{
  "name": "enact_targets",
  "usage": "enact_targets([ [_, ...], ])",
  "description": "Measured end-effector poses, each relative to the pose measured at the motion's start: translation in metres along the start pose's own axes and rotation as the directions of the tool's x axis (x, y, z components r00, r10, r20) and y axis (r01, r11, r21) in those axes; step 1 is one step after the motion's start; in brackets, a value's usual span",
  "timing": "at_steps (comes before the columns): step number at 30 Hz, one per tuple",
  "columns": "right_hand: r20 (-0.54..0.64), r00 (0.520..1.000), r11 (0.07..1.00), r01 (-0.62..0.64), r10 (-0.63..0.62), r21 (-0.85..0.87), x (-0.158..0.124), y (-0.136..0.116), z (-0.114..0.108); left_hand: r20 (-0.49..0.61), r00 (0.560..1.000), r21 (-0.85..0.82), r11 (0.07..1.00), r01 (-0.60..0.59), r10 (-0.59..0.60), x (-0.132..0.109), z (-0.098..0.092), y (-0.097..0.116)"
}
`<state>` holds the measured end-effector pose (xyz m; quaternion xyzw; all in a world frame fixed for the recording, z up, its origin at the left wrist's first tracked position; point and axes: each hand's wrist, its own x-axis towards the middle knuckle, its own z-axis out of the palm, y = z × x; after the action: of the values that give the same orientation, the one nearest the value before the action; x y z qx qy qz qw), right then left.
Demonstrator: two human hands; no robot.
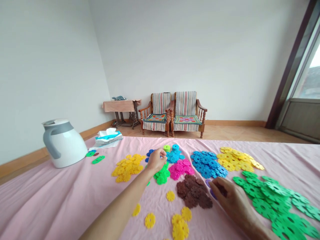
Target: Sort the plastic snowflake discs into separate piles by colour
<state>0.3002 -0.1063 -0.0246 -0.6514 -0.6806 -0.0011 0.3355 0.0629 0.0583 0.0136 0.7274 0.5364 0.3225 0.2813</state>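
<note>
My left hand (156, 160) hovers over the middle of the cloth with its fingers pinched together; what they hold, if anything, is hidden. Just below it lies a bright green pile of notched plastic discs (162, 175), and beyond it are light blue discs (173, 156) and dark blue discs (150, 153). My right hand (226, 193) is curled, with its fingertips down at a few purple discs (208, 182) that it partly covers. Whether one is between those fingers I cannot make out. Brown discs (193, 191) are heaped left of this hand, with magenta discs (181, 168) behind them.
More disc piles lie around: yellow (127, 167), blue (207, 164), yellow at back right (236, 158), green (267, 193). Loose yellow discs (180, 226) are in front. A white jug (66, 145) and tissue pack (108, 137) stand left on the pink cloth (62, 196). Two chairs (186, 110) stand beyond.
</note>
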Motion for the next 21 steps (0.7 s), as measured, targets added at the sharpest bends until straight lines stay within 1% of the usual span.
enact_targets([
  [2, 0.018, 1.000, 1.000, -0.005, 0.004, 0.010, 0.000, -0.005, -0.003, 0.043, 0.999, 0.038, 0.999, -0.028, 0.026, -0.011, -0.015, -0.007],
  [5, 0.037, 0.999, 0.999, -0.015, 0.014, 0.031, 0.000, -0.011, -0.005, 0.149, 0.988, 0.097, 0.994, -0.060, 0.045, -0.031, -0.043, -0.018],
  [8, 0.056, 0.998, 0.999, -0.020, 0.018, 0.034, 0.000, -0.012, -0.003, 0.247, 0.969, 0.143, 0.988, -0.067, 0.030, -0.049, -0.071, -0.032],
  [11, 0.085, 0.996, 0.999, -0.027, 0.024, 0.036, 0.000, -0.008, -0.001, 0.338, 0.941, 0.178, 0.982, -0.070, 0.006, -0.064, -0.089, -0.048],
  [14, 0.101, 0.994, 0.999, -0.045, 0.042, 0.024, 0.000, -0.004, 0.000, 0.421, 0.906, 0.217, 0.974, -0.062, -0.036, -0.078, -0.097, -0.061],
  [16, 0.104, 0.993, 0.999, -0.047, 0.045, 0.014, 0.000, -0.003, -0.001, 0.441, 0.896, 0.224, 0.973, -0.048, -0.057, -0.085, -0.098, -0.065],
  [21, 0.101, 0.994, 0.999, -0.035, 0.034, 0.011, 0.000, -0.003, 0.000, 0.460, 0.887, 0.193, 0.980, -0.054, -0.042, -0.096, -0.099, -0.057],
])
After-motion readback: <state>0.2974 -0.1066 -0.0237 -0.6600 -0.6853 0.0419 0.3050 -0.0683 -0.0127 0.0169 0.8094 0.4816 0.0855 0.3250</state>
